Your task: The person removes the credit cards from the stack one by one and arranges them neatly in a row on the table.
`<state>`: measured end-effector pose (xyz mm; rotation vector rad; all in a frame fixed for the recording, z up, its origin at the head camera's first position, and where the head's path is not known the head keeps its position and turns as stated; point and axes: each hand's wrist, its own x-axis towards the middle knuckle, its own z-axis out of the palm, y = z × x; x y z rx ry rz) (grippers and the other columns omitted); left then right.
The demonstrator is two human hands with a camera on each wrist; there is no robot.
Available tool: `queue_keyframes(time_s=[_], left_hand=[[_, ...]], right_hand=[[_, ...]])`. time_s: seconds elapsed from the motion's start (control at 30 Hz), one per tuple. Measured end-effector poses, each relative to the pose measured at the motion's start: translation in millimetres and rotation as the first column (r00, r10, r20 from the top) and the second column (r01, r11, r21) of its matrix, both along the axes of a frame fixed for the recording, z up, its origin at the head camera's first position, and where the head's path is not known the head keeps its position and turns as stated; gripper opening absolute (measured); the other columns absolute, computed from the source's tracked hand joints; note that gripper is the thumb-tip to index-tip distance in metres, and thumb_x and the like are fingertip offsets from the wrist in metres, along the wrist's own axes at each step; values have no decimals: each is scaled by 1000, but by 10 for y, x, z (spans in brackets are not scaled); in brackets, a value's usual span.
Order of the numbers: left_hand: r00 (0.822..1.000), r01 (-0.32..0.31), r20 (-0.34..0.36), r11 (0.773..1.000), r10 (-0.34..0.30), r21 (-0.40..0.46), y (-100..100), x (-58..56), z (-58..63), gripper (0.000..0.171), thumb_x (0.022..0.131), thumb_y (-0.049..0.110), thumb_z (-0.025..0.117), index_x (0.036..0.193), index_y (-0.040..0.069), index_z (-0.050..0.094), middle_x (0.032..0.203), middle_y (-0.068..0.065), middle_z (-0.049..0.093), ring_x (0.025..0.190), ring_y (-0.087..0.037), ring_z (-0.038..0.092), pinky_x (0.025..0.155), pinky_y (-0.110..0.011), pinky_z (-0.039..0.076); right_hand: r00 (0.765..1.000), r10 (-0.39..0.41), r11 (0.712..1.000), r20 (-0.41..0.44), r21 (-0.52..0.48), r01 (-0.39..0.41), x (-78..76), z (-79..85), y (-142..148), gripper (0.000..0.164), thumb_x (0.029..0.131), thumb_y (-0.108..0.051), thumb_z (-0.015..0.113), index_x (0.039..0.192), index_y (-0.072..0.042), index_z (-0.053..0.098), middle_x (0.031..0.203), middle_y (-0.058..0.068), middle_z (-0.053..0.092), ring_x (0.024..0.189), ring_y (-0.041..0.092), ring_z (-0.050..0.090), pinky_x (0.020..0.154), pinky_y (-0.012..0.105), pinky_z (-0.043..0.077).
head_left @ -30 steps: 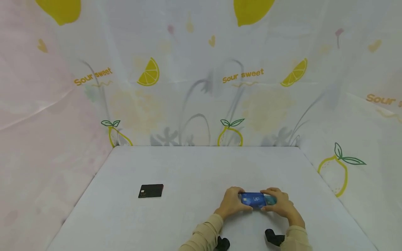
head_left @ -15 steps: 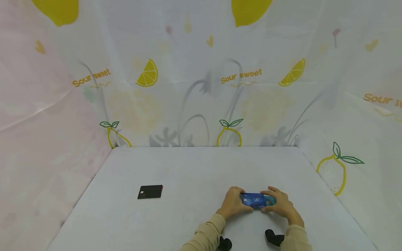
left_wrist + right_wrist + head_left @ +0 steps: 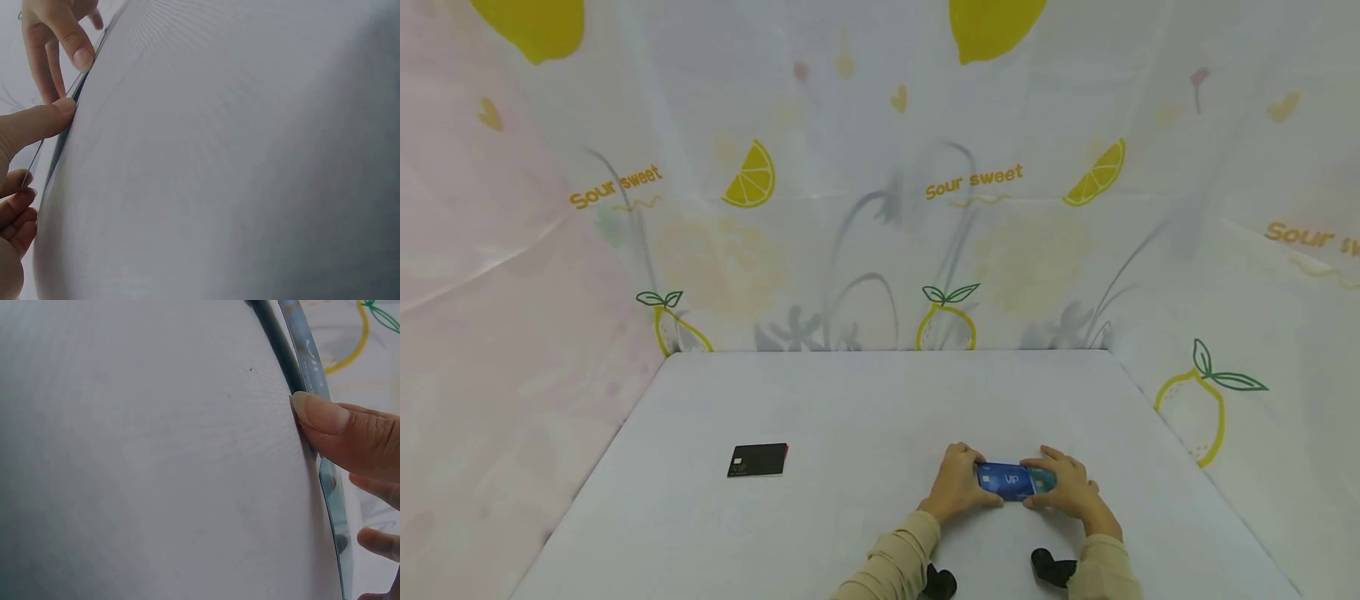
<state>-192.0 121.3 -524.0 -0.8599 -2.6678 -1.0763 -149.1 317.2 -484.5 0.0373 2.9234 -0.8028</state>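
A blue card (image 3: 1010,482) marked VIP lies level between both hands in the head view, close over the white table. My left hand (image 3: 953,483) holds its left end between thumb and fingers. A teal card (image 3: 1042,481) shows at the right, its left part overlapped by the blue one. My right hand (image 3: 1067,485) pinches the cards there by their long edges. From the right wrist, the thumb (image 3: 331,422) presses on the edge where blue meets teal. Seen from the left wrist, the left thumb (image 3: 40,125) lies along the near edge of the cards.
A black card (image 3: 757,460) with a red edge rests on the white table (image 3: 850,533) to the left. Black wrist mounts (image 3: 1054,568) show under the sleeves. Lemon-printed cloth (image 3: 850,125) rises behind and at the sides.
My two hands have drawn very slightly closer together with the cards between them. The head view has shifted a little; the black card stays put.
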Motion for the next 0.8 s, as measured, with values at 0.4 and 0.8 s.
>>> queue_keyframes(time_s=[0.4, 0.8], left_hand=[[999, -2, -45, 995, -2, -97, 25, -7, 2, 57, 62, 42, 86, 100, 5, 68, 93, -1, 54, 90, -12, 46, 78, -20, 43], [998, 1, -60, 992, -8, -129, 42, -23, 4, 58, 62, 44, 85, 102, 6, 68, 94, -1, 52, 89, -12, 43, 80, -21, 40]], right_hand=[[999, -14, 999, 30, 33, 13, -35, 23, 28, 59, 66, -27, 83, 120, -12, 63, 142, 30, 31, 123, 63, 19, 84, 82, 19], [999, -17, 999, 40, 40, 15, -51, -7, 82, 61, 67, -31, 83, 122, -12, 63, 142, 30, 31, 125, 63, 17, 86, 83, 15]])
